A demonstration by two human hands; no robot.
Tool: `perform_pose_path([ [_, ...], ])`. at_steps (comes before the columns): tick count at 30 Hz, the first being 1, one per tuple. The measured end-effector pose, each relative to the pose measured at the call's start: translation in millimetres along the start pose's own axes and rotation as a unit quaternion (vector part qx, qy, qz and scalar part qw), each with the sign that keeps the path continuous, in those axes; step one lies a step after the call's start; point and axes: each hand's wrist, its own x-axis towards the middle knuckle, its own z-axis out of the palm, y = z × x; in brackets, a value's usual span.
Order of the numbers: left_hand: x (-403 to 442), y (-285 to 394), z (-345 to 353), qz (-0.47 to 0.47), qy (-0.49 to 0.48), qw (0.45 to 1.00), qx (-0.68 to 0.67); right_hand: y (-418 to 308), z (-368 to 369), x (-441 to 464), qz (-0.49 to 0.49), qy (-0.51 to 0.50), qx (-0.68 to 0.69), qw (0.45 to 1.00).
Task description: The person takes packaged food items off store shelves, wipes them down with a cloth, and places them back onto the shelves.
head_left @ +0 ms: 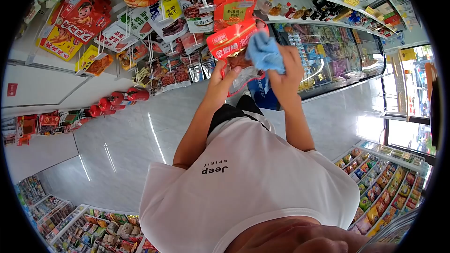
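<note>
A shopper or worker in a white shirt [262,178] holds a red packet [228,42] before a wall of hanging snacks [176,21], in the air above the grey floor [126,136]. The left hand [219,85] pinches the packet's left edge, thumb on the front face; its fingertips behind are hidden. The right hand [287,76] clasps a bunched blue cloth [265,52] against the packet's right side; whether its fingers also nip the packet's edge, the view does not tell. The step looks like wiping down the packet's face. Done well, it calls for a firm left grip near the edge, with the thumb shifted aside so the strip beneath it gets cleaned too. Soft wrapping would likely buckle under hard rubbing, so light, flat strokes away from the holding hand should serve better, with the cloth spread wider than its present wad. The clear lower window and the creases by the edges deserve a pass, and a little more room from the racks would spare the neighbouring packs a knock.
</note>
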Motion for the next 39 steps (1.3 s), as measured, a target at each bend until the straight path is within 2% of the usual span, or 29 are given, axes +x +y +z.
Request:
perform_pose_path([
  [3,-5,9,3,0.012,-0.015,1.000,0.002,21,-7,12,0.021,0.017,0.023,0.999],
  [4,-5,10,2,0.013,-0.019,1.000,0.008,23,-10,12,0.068,0.003,0.049,0.996],
  [7,-7,14,-4,-0.002,-0.022,0.999,0.024,15,-16,12,0.099,-0.027,0.086,0.991],
  [11,-7,13,-10,-0.052,-0.007,0.998,0.018,-3,-7,-4,0.047,-0.021,0.090,0.995],
  [15,-6,3,-16,-0.011,-0.036,0.999,0.002,-8,-7,-4,0.022,-0.014,0.091,0.996],
  [17,-7,7,-20,-0.023,-0.054,0.997,0.052,4,-12,12,0.032,0.004,0.061,0.998],
  [21,-9,17,-16,-0.047,-0.089,0.986,0.133,15,-23,37,0.110,-0.049,0.067,0.990],
  [24,-6,18,-14,-0.039,-0.116,0.981,0.148,1,-20,26,0.073,-0.046,0.090,0.992],
  [27,-3,11,-8,-0.013,-0.077,0.993,0.089,-6,-6,6,0.043,-0.031,0.108,0.993],
  [29,1,8,-7,-0.016,-0.088,0.992,0.094,-9,5,-1,0.037,-0.020,0.105,0.994],
  [30,1,6,-6,-0.018,-0.094,0.991,0.097,-11,11,-1,-0.019,-0.004,0.096,0.995],
  [33,-2,-15,-10,0.003,-0.084,0.989,0.120,-20,16,-1,-0.071,-0.068,0.041,0.994],
  [34,-2,-13,-8,-0.064,-0.069,0.987,0.127,-19,18,0,-0.067,-0.061,0.038,0.995],
  [37,1,-5,13,-0.027,-0.047,0.998,0.020,-16,20,4,-0.012,-0.042,0.070,0.997],
  [39,1,-16,-6,-0.099,-0.049,0.991,0.069,-18,24,-3,-0.056,-0.074,0.053,0.994],
])
